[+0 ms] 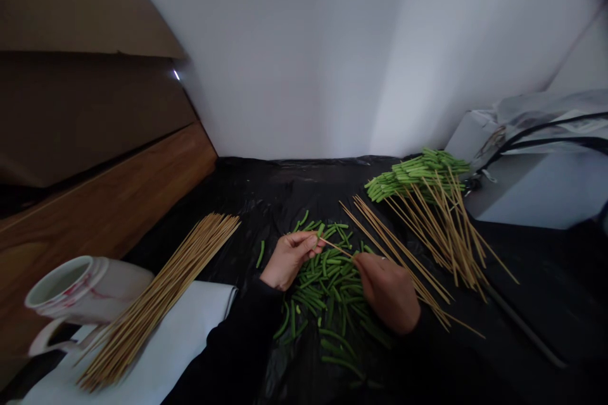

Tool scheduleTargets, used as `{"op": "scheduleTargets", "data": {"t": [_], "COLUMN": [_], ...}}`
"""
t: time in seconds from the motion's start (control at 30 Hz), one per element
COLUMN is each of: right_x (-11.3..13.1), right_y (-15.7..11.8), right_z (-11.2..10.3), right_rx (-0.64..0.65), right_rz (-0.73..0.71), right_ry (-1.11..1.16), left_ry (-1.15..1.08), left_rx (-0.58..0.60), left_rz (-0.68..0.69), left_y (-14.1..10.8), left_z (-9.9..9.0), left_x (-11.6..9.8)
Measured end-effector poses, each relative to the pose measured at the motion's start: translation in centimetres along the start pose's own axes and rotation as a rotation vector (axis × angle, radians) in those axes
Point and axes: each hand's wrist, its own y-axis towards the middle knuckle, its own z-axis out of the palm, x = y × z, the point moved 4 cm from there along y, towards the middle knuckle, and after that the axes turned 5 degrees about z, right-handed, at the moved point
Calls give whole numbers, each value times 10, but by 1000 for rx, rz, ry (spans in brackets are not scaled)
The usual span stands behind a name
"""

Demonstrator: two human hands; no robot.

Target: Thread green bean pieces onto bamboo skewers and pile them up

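- My left hand (293,258) pinches a short green bean piece (320,230) between thumb and fingers, above the middle of the pile.
- My right hand (390,294) is closed on a thin wooden skewer (337,247), which slants up from my grip to the fingertips of my left; I can't tell whether it has gone into the bean.
- Below both hands, cut beans (327,281) lie in a loose heap on a black plastic sheet (266,186), with one stray piece (260,254) just left of my left hand.
- Just beyond my right hand, a few bare skewers (396,245) lie side by side.
- Farther right, beans threaded on sticks (418,174) are stacked with their bare ends (453,234) fanned towards me.
- Beside that stack is a white box (541,190) with black straps (546,126) over it.
- On my left, a thick skewer bundle (161,297) lies next to a white mug (116,288) with reddish markings, partly over a flat white thing (199,313).
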Motion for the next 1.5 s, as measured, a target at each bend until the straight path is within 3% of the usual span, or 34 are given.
{"op": "scheduleTargets", "data": {"t": [0.3,0.53,0.77,0.93,1.13,1.3,1.5], "right_x": [4,5,6,6,7,7,8], "right_y": [0,1,1,1,2,2,4], "right_z": [4,-4,2,-1,2,1,1], "right_rx": [50,-51,10,-26,81,71,168], "right_rz": [-19,-11,-37,-25,-22,-21,33], "right_ry": [-19,-24,-43,-44,-1,-47,52], "left_ry": [19,61,66,83,110,120,109], "left_rx": [7,18,33,45,62,67,80], "left_rz": [2,3,-12,-23,-25,-41,-73], "left_y": [-2,-4,-5,-6,-6,-7,-9], "left_z": [3,6,7,9,11,11,13], "left_x": [-2,-2,-1,-1,0,1,0]}}
